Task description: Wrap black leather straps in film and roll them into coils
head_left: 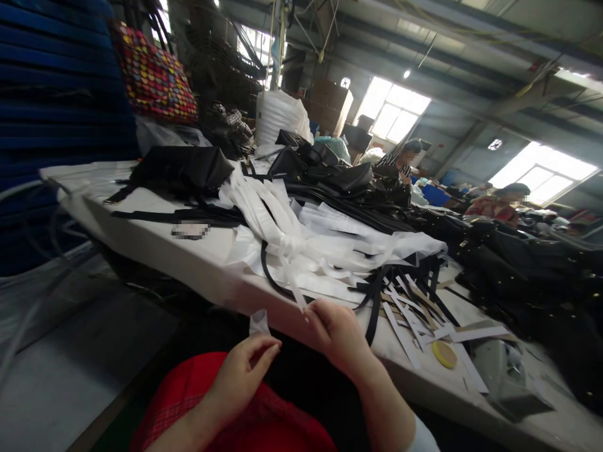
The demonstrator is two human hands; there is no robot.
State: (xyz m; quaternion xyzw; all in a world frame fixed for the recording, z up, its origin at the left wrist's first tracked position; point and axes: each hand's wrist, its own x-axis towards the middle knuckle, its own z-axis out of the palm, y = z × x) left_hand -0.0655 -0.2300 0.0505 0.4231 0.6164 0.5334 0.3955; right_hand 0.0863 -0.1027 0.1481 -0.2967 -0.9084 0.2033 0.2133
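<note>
My left hand (pixel 247 364) is held low above my lap, thumb and fingertips pinched together. A small crumpled white piece (pixel 259 322) sticks up from behind its fingers and seems to be held there. Near the table's front edge, my right hand (pixel 343 336) is closed, its fingertips at the end of a thin white strip (pixel 296 290). That strip runs up into a heap of white strips (pixel 301 242) on the white table (pixel 155 251). A black cord (pixel 269 270) curves beside the strip. The fingers' far sides are hidden.
A black bag piece (pixel 183 171) and black straps (pixel 188 216) lie at the left. To the right are white and brown strips (pixel 409 307), a yellow round tape roll (pixel 443 355), a grey device (pixel 506 376) and piled black material (pixel 527 276). Two people sit farther back.
</note>
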